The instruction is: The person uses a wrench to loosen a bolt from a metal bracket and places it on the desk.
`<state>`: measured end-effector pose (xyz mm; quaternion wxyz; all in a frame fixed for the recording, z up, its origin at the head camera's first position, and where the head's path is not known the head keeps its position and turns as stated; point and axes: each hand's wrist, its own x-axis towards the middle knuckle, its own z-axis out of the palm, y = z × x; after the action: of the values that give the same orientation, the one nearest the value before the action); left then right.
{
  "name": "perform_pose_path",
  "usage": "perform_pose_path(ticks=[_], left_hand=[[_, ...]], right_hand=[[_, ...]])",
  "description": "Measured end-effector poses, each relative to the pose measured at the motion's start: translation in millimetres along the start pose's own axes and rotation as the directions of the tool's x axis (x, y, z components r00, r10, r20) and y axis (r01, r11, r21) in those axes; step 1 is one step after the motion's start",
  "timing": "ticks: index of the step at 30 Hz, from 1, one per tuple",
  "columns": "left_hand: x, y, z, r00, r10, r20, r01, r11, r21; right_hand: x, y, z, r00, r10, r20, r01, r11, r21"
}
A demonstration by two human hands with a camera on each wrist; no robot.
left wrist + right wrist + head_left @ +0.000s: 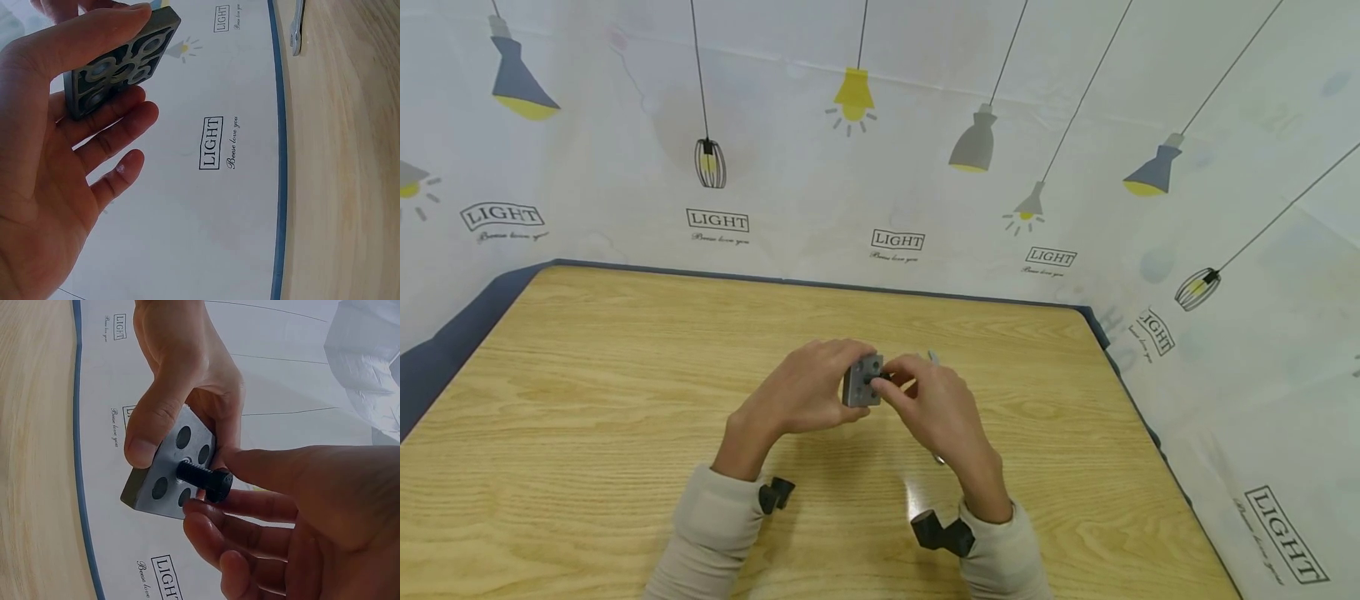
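Note:
My left hand [801, 387] grips a small grey square block [853, 387] by its edges, thumb on one side and fingers on the other. Its flat face has several round holes, and a black hex-head bolt [215, 483] stands in the middle one, threads partly exposed. From the left wrist view, the block's back [122, 69] looks ribbed with ring-shaped recesses. My right hand [936, 408] pinches the bolt by its head between thumb and fingers. The block is held up above the table, tilted.
A silvery metal tool [296, 34] lies on the wooden table [625, 375], mostly hidden behind the right hand in the head view. Black mounts [943, 533] sit on both wrists. A white curtain [790, 208] printed with lamps stands behind the table's far edge.

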<state>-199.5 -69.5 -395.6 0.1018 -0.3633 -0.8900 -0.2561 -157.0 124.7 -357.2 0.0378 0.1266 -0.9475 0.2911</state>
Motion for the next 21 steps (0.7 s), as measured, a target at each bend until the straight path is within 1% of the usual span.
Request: perform_pose_path(ticks=[10, 21], left_hand=[[-0.2, -0.5, 0.3, 1.0, 0.002, -0.001, -0.002, 1.0, -0.002], [-0.4, 0.2, -0.7, 1.0, 0.001, 0.006, -0.001, 1.0, -0.002]], right_hand=[[1.1, 2.1, 1.4, 0.999, -0.043, -0.001, 0.043, 0.999, -0.025], [0.3, 1.3, 0.2, 0.998, -0.059, -0.004, 0.059, 0.998, -0.023]])
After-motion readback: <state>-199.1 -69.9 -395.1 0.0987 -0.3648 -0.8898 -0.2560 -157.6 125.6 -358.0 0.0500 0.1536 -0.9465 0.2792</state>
